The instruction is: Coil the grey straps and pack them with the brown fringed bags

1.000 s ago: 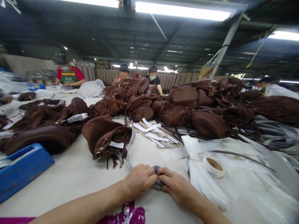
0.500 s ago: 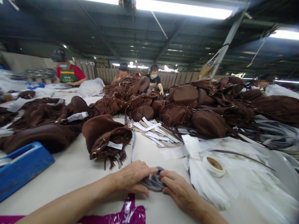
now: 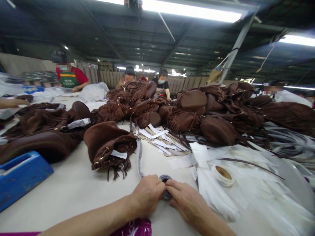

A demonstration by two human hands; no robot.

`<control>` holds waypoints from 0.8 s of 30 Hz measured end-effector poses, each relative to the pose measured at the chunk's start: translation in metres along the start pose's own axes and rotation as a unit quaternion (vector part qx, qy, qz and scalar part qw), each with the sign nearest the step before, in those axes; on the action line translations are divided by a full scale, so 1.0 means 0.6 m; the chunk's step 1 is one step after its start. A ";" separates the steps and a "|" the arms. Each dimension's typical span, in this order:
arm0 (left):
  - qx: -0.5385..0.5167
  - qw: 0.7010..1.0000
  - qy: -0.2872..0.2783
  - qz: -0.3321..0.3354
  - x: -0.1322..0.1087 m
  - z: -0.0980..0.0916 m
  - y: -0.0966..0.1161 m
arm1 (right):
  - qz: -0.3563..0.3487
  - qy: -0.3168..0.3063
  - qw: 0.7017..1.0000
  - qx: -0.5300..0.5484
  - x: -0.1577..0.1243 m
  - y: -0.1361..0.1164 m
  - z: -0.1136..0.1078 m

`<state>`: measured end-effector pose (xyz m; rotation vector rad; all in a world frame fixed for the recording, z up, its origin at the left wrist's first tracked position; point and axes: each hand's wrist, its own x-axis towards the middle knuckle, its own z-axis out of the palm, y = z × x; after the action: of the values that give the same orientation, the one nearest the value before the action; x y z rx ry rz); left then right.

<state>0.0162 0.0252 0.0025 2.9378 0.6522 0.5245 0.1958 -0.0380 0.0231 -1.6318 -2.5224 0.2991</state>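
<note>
In the head view, a small coil of strap in greyish clear wrap (image 3: 165,178) stands on the table between my hands. My left hand (image 3: 148,194) is closed on its left side, fingers bent. From the right, my right hand (image 3: 186,200) pinches the same coil with its fingers together. The lower part of the coil is mostly hidden by my fingers. A wrapped length of the strap runs from behind my left hand up to a brown suede fringed bag (image 3: 103,144), which lies tilted just beyond. A white paper slip (image 3: 119,154) sits at the bag's mouth.
A blue tape dispenser (image 3: 23,180) stands at left, a purple plastic bag (image 3: 137,227) beneath my left forearm. Right are a white tape roll (image 3: 223,175) and thin white sheets (image 3: 256,190). Paper strips (image 3: 161,139) and heaped brown bags (image 3: 192,100) lie ahead. Co-workers (image 3: 70,78) stand beyond.
The loose, flat strap coil is now tighter and smaller. My left hand has gone from an outstretched finger to a closed grip, closer to my right hand. A person's forearm has appeared at far left.
</note>
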 end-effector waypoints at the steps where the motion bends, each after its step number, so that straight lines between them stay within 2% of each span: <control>1: 0.005 1.000 0.011 -0.013 -0.002 0.007 0.007 | 0.028 0.006 1.000 -0.006 0.001 -0.007 0.006; 4: 0.001 1.000 0.008 -0.027 -0.010 0.008 0.014 | 0.053 0.039 0.998 0.021 0.002 -0.017 0.022; 6: -0.019 1.000 -0.011 -0.016 -0.016 -0.007 0.007 | 0.011 0.051 0.997 0.065 0.000 -0.011 0.024; 9: -0.043 0.998 -0.041 0.016 -0.019 -0.040 -0.015 | -0.063 0.031 0.991 0.117 -0.005 0.009 0.014; 13: -0.054 0.996 -0.064 0.038 -0.013 -0.064 -0.037 | -0.108 0.009 0.985 0.136 -0.004 0.025 -0.009; 16: -0.023 0.997 -0.067 0.031 -0.008 -0.054 -0.031 | -0.094 -0.021 0.989 0.116 0.003 0.014 -0.024; 18: -0.008 0.999 -0.042 0.004 -0.008 -0.035 -0.015 | -0.049 -0.034 0.995 0.078 0.010 -0.003 -0.024; 21: -0.023 0.998 0.014 -0.055 -0.012 -0.006 0.007 | 0.037 -0.010 0.998 0.052 0.019 -0.025 -0.007; 22: -0.032 0.997 0.022 -0.068 -0.014 0.000 0.009 | 0.049 0.002 0.997 0.060 0.021 -0.028 0.000; 24: -0.048 0.997 0.014 -0.059 -0.018 0.001 0.004 | 0.030 0.014 0.995 0.091 0.023 -0.024 0.011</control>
<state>0.0084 0.0184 -0.0007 2.7868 0.7766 0.5697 0.1760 -0.0319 0.0198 -1.6304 -2.3500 0.4930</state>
